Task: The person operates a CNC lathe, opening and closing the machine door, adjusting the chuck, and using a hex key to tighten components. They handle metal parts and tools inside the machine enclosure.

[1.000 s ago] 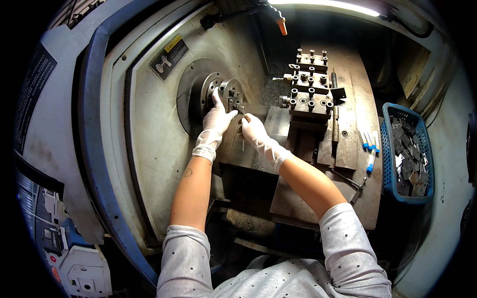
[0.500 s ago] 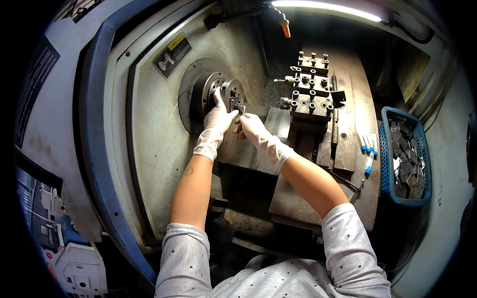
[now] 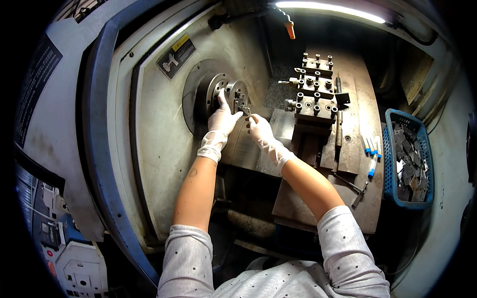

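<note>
Both my hands, in white gloves, are at a round steel spindle fixture (image 3: pixel 240 90) mounted on a flanged chuck (image 3: pixel 205 94) at the lathe's left wall. My left hand (image 3: pixel 221 120) grips the fixture from below, thumb reaching up along its left side; some of its fingers are hidden. My right hand (image 3: pixel 260 130), just to the right, is closed on a thin bent metal hex key (image 3: pixel 248 110) whose upper end meets the small blocks on the fixture's face. I cannot make out exactly where the key's tip sits.
Right of my hands stand tool blocks (image 3: pixel 316 108) with bolts on a steel slide (image 3: pixel 357 79). On it lie blue-capped tubes (image 3: pixel 372 164) and a T-handled tool (image 3: pixel 357 193). A blue plastic basket (image 3: pixel 387 179) of metal pieces stands far right. An orange-tipped nozzle (image 3: pixel 290 31) hangs above.
My right hand has shifted slightly and turned with the key, whose long arm no longer shows hanging below the fingers. My left hand stays on the fixture; the whole view has moved slightly.
</note>
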Available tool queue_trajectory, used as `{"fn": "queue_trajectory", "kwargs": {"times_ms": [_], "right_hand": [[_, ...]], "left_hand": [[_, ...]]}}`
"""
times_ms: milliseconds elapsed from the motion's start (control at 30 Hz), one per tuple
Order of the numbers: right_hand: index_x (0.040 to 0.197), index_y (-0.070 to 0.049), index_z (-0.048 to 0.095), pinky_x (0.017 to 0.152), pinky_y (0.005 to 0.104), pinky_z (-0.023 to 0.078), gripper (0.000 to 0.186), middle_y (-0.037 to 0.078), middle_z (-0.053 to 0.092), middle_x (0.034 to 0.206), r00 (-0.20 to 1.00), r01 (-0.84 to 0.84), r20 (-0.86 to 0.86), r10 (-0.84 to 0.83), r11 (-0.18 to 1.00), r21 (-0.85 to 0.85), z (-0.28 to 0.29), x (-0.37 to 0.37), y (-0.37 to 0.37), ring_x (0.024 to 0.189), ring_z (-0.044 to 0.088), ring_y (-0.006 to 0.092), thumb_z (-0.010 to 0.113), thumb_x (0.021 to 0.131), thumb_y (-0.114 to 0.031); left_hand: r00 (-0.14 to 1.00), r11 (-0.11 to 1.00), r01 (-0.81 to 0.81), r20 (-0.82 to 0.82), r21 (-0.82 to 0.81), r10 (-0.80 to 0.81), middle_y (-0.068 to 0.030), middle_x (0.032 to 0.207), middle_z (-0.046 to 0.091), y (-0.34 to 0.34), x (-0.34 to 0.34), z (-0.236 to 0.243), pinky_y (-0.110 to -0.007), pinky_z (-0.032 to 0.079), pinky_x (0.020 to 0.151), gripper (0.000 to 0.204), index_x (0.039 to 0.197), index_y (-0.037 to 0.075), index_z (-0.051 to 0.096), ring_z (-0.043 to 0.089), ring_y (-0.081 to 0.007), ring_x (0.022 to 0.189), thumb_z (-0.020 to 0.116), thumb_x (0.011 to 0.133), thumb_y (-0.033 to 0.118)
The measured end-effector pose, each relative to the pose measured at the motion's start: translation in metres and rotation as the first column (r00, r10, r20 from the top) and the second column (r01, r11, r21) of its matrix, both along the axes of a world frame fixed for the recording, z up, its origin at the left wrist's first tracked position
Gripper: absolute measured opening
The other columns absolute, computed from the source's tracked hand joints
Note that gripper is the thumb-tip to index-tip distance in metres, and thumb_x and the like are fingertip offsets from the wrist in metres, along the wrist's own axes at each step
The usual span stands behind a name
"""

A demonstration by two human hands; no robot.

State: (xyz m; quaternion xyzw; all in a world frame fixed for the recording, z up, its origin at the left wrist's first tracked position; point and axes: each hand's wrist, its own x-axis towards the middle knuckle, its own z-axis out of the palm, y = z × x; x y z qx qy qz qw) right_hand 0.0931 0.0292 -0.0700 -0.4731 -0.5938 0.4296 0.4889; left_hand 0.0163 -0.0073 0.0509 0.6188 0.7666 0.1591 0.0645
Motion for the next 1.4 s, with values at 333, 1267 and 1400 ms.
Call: {"fn": "queue_trajectory", "kwargs": {"times_ms": [333,1267,1400], "right_hand": [[0.086,0.000,0.049,0.060,0.0281,0.039,0.022,0.014,0.053,0.075,0.997,-0.067,-0.035,0.063,0.989,-0.128,0.025,0.006,-0.001,0.069,0.049,0.0235,0.040,0.075,-0.018],[0.087,-0.004,0.048,0.068,0.0323,0.038,0.020,0.015,0.052,0.082,0.997,-0.063,0.031,0.066,0.995,-0.083,0.032,0.008,-0.028,0.079,0.048,0.0309,0.040,0.074,-0.017],[0.086,-0.004,0.048,0.067,0.0325,0.038,0.020,0.016,0.052,0.082,0.997,-0.007,0.072,0.008,1.000,-0.028,0.034,0.009,-0.035,0.079,0.048,0.0310,0.039,0.074,-0.017]], "left_hand": [[0.999,1.000,0.002,-0.034,0.018,-0.001,-0.0212,0.068,0.053,-0.001,0.000,0.001,-0.039,0.040,0.059,0.079,0.117,0.016,-0.002,0.052,-0.0343,0.063,0.055,0.065,0.032],[1.000,1.000,0.004,-0.014,0.028,-0.004,-0.0217,0.070,0.052,0.001,-0.004,-0.003,-0.040,0.039,0.057,0.081,0.116,0.018,-0.002,0.052,-0.0349,0.063,0.058,0.063,0.030],[1.000,1.000,0.014,0.003,-0.007,-0.014,-0.0232,0.071,0.052,0.003,-0.005,-0.003,-0.039,0.039,0.057,0.085,0.116,0.017,-0.004,0.051,-0.0355,0.062,0.060,0.061,0.030]]}}
